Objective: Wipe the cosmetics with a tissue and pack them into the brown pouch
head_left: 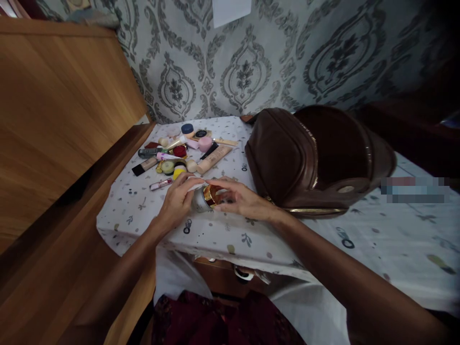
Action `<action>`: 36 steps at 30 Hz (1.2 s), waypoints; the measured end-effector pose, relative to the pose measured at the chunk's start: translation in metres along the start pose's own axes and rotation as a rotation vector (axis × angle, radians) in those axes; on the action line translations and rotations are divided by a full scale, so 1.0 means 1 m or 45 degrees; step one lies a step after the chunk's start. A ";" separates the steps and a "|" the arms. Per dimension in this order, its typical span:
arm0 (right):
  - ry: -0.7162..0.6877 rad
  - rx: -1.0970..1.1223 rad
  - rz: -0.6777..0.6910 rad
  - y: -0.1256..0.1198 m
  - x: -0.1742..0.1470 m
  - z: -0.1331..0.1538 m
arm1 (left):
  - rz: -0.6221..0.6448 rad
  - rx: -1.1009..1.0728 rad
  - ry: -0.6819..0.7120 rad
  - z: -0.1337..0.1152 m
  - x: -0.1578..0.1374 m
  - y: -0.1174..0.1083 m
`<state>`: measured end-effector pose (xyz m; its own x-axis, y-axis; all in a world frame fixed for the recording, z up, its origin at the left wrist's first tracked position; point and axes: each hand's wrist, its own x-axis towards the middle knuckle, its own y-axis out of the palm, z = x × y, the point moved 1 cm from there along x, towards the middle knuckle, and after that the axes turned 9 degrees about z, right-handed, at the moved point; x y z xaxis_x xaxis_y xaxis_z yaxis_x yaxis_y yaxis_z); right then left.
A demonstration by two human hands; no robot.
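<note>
A small cosmetic jar [200, 201] with a pale, clear-looking body and a shiny gold lid [209, 195] is held on its side, low over the front of the table. My right hand [239, 197] curves its fingers and thumb around the lid end. At the body end, my left hand [178, 199] is closed on the jar, its fingertips partly hidden. Just beyond my hands lie a yellow-lidded pot [179, 172], a lip gloss tube [161, 184] and a beige squeeze tube [214, 158].
Several cosmetics, including a pink-lidded jar [205, 143], a blue-lidded jar [187, 129] and a dark bottle [150, 152], crowd the table's back left. A brown leather bag [280, 158] stands to the right. A wooden cabinet [68, 91] borders the left; patterned wallpaper rises behind.
</note>
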<state>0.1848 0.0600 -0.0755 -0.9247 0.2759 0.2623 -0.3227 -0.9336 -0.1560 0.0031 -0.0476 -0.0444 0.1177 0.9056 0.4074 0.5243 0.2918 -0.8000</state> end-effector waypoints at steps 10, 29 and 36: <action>0.044 -0.032 -0.135 0.003 0.003 -0.007 | -0.013 0.106 0.069 -0.008 -0.008 -0.006; 0.077 -0.052 -0.232 0.002 0.003 -0.013 | -0.022 0.110 0.116 -0.009 -0.004 0.000; 0.154 -0.231 -0.312 0.001 0.003 -0.013 | -0.031 0.159 0.141 -0.009 -0.009 0.003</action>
<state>0.1788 0.0634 -0.0874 -0.8289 0.5226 0.1998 -0.5593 -0.7832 -0.2718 0.0116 -0.0575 -0.0466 0.2024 0.8603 0.4679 0.4198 0.3555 -0.8351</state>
